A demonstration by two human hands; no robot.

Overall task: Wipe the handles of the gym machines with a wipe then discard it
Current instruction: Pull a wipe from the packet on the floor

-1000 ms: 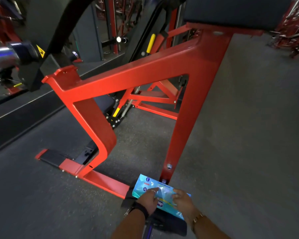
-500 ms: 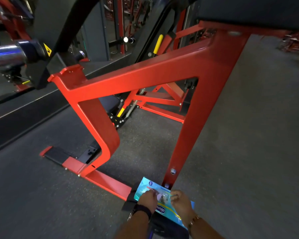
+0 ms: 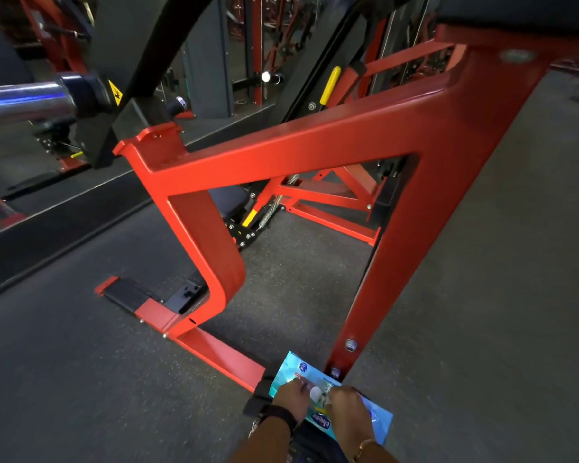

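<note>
A light-blue wipes pack [image 3: 293,370] lies at the bottom of the head view, by the foot of a red gym machine frame [image 3: 315,145]. My left hand [image 3: 290,401] grips the pack's left side. My right hand [image 3: 350,409] pinches at the opening in the pack's middle, where a small white bit [image 3: 315,393] shows between the fingers. I cannot tell whether that bit is a wipe or the flap. No machine handle is near my hands.
A chrome bar sleeve [image 3: 17,98] sticks out at upper left. A yellow grip [image 3: 330,85] and a black pad [image 3: 515,8] sit high on the machine. Dark rubber floor [image 3: 482,262] spreads right and left. More red racks stand at the back.
Both hands have stayed on the pack, fingers working at its opening, and the white bit now shows between them. The view has shifted slightly.
</note>
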